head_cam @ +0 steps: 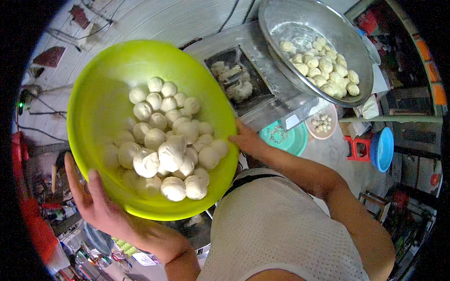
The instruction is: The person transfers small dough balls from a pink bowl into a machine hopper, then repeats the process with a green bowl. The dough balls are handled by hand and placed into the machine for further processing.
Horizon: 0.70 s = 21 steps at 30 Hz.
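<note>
A large yellow-green plastic basin (102,80) is held up between my two hands, tilted towards me. My left hand (105,214) presses against its rim at the lower left, fingers spread along the outside. On the right side, my right hand (246,138) grips the rim, its fingers partly hidden by the wall. Many white dough balls (154,138) lie heaped inside, some blurred as if moving. To the upper right, a stainless steel bowl (316,21) tilts on the worktop and contains more pale, flour-dusted balls (327,68).
A dark recess with whitish lumps (233,79) is set in the metal worktop (200,52). On the floor are a green basin (299,140) and a pink basin (332,124) with small pale balls. A blue basin (382,149) stands by a red stool (358,147). Cables (84,37) run along the wall.
</note>
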Motion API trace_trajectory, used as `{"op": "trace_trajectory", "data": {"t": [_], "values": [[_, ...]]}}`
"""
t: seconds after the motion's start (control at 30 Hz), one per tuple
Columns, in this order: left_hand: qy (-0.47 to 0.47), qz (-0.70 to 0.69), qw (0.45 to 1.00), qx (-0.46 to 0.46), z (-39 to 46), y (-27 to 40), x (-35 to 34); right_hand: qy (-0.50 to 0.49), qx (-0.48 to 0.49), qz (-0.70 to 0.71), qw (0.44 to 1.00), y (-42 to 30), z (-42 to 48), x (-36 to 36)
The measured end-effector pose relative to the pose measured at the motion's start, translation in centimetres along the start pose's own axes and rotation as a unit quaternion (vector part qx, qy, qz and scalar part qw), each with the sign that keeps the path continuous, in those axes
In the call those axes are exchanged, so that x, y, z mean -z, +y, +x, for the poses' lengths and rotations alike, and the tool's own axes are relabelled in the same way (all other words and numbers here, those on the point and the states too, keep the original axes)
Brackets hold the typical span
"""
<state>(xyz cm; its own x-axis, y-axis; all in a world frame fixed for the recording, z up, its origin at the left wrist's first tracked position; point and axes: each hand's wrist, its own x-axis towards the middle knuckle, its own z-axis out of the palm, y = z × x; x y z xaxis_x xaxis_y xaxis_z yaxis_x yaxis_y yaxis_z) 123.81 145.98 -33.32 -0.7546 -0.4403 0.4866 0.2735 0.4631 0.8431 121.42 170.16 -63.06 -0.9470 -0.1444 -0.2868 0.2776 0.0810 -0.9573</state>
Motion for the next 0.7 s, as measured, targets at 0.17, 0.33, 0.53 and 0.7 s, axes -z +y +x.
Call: {"op": "trace_trajectory", "data": {"t": [0.17, 0.33, 0.53, 0.7], "values": [[-0.054, -0.063, 0.997, 0.001, 2.0, 3.6, -6.6, 0.0, -0.005, 0.074, 0.997, 0.8, 0.4, -0.4], [-0.098, -0.059, 0.993, 0.001, 5.1, 3.7, -9.8, -0.012, 0.024, -0.015, 1.0, -1.3, 1.5, 0.8], [-0.111, -0.007, 0.992, -0.065, 6.3, 2.7, -9.8, -0.09, -0.148, 0.077, 0.982, -4.8, 0.6, 2.8], [-0.103, -0.014, 0.993, -0.062, 5.6, 3.3, -9.9, 0.087, 0.069, 0.07, 0.991, 3.6, 2.5, 5.1]]}}
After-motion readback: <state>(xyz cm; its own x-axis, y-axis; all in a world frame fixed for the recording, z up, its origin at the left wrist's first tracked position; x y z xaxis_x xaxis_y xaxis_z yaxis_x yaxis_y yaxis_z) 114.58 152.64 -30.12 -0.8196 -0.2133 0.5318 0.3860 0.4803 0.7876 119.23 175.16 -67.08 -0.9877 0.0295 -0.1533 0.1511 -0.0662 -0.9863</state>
